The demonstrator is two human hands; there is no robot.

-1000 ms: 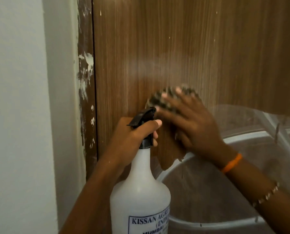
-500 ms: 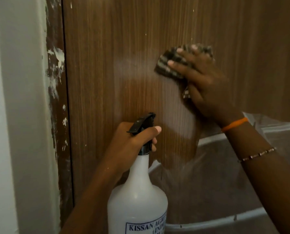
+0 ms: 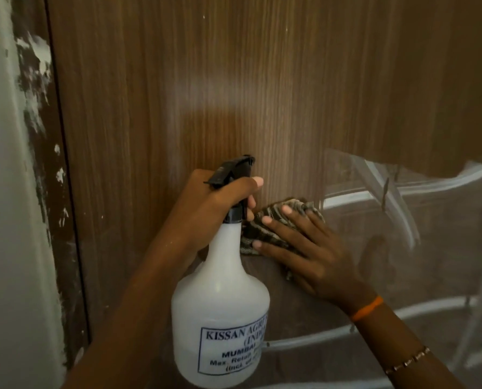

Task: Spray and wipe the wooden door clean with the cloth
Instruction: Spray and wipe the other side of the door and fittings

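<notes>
Right hand (image 3: 312,248), fingers straight, presses cloth (image 3: 265,228) flat on door (image 3: 234,108); unwiped haze lies at 11 o'clock. Left hand (image 3: 214,209) grips spray bottle (image 3: 220,318).

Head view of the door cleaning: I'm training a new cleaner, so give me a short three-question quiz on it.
1. True or false: the right hand presses the cloth flat against the wooden door.
2. Which hand holds the spray bottle? A) left B) right
3. Fill in: the wristband on the right wrist is ____.

Key: 1 true; 2 A, the left hand; 3 orange.
</notes>
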